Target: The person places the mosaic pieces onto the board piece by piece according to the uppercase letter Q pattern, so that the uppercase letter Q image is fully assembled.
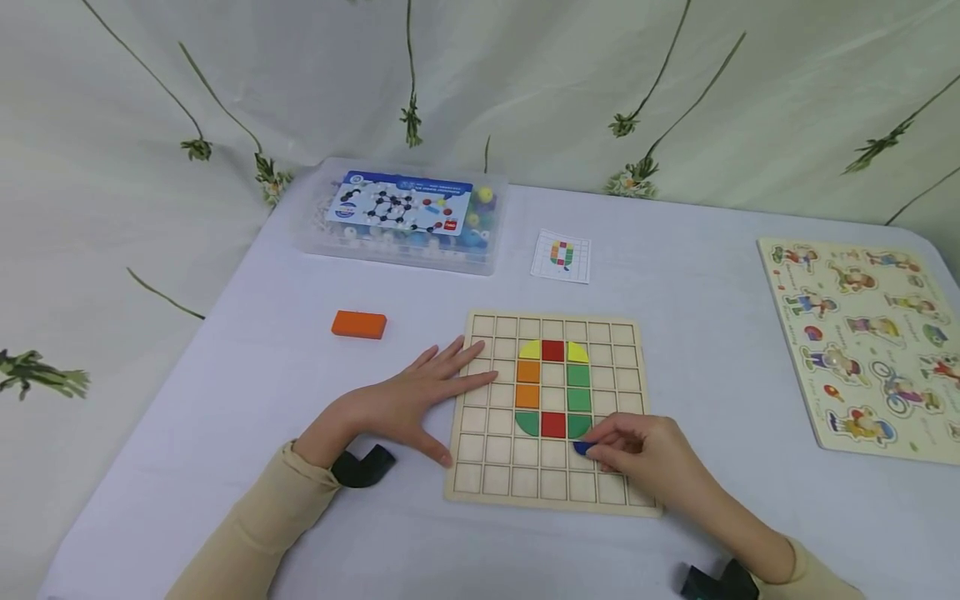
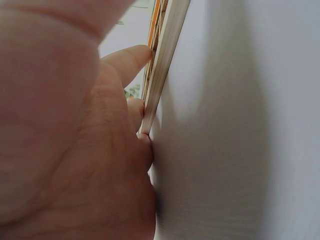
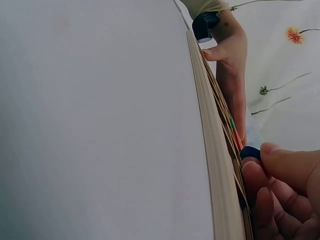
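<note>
A wooden grid board [image 1: 480, 481] lies on the table with coloured pieces set in its cells: yellow quarter-rounds [image 1: 529, 350] at the top corners, red squares [image 1: 552, 351], orange squares [image 1: 528, 372], green squares [image 1: 578, 376] and green quarter-rounds [image 1: 527, 423]. My right hand [image 1: 637, 450] pinches a dark blue piece [image 1: 582, 448] between thumb and fingers, just below the lower right green quarter-round. In the right wrist view the blue piece [image 3: 251, 152] is tilted at the board's surface. My left hand [image 1: 416, 396], fingers spread, rests on the board's left edge.
Behind the board lies a small pattern card [image 1: 561, 257]. A clear plastic box [image 1: 397, 250] of beads stands at the back left. An orange block [image 1: 359, 325] lies to the left. A wooden picture puzzle board [image 1: 862, 350] lies at the right.
</note>
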Demonstrator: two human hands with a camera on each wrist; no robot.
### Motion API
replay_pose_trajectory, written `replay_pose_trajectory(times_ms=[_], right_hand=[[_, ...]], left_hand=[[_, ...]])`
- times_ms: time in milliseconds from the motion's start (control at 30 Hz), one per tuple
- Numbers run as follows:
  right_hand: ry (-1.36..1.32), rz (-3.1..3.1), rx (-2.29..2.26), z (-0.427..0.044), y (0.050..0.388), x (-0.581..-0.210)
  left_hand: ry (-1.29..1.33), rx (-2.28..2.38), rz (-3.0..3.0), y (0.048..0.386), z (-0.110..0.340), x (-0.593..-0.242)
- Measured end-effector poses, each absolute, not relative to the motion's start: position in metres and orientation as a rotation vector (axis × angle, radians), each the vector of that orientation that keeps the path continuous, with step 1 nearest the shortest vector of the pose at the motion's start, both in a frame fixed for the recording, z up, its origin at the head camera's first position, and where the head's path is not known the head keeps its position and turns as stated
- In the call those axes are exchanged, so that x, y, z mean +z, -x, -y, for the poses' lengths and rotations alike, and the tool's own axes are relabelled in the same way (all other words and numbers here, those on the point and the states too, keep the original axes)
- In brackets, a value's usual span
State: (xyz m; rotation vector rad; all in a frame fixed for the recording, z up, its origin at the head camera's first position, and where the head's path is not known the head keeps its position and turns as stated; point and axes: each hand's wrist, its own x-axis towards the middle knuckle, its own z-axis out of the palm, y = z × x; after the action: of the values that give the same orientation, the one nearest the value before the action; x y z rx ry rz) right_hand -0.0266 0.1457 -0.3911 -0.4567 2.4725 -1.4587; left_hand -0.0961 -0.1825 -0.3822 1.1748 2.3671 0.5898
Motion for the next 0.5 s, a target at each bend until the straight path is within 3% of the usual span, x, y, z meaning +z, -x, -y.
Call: replay_pose_trajectory(times_ms=[500], right_hand=[[0.669, -2.631, -1.367, -0.1392, 0.0214, -0.3931]], left_hand=[[-1.166, 0.586, -2.363, 0.0958, 0.1819, -0.3806]])
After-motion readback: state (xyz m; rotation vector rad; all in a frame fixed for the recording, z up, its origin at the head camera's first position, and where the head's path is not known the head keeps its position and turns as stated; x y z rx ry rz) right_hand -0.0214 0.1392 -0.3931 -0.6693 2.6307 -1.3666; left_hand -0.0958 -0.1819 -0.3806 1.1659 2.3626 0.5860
